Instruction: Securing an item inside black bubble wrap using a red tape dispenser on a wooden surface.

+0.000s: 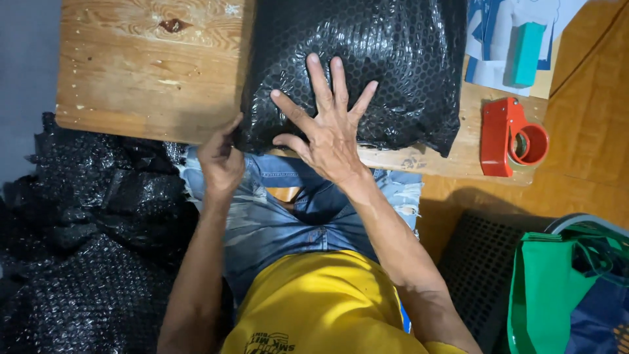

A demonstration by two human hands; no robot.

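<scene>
From the head camera I look straight down on a black bubble-wrap parcel (357, 65) lying on a wooden board (144, 72), its near edge hanging just over the board's near rim above my lap. My right hand (327, 131) lies flat on top of the parcel's near part, fingers spread wide and pointing far, palm pressing the wrap; it grasps nothing, it is simply open and laid on the surface. My left hand (221, 160) sits at the parcel's near left corner, where the wrap meets the edge of the board. Its fingers are curled and the thumb touches the corner of the wrap, but I cannot tell from here whether it actually pinches the plastic or only rests against it.

On the far right of the board lie some blue and white papers (498, 33) with a teal block (526, 52) on top. Near those, at the board's right end, stands a red tape dispenser (508, 137), well apart from both hands. To the left, on the floor, lies a heap of loose black bubble wrap (85, 242). At the near right I see a green bag (557, 288) beside a dark mesh crate (478, 262). I am in a yellow shirt and torn blue jeans
</scene>
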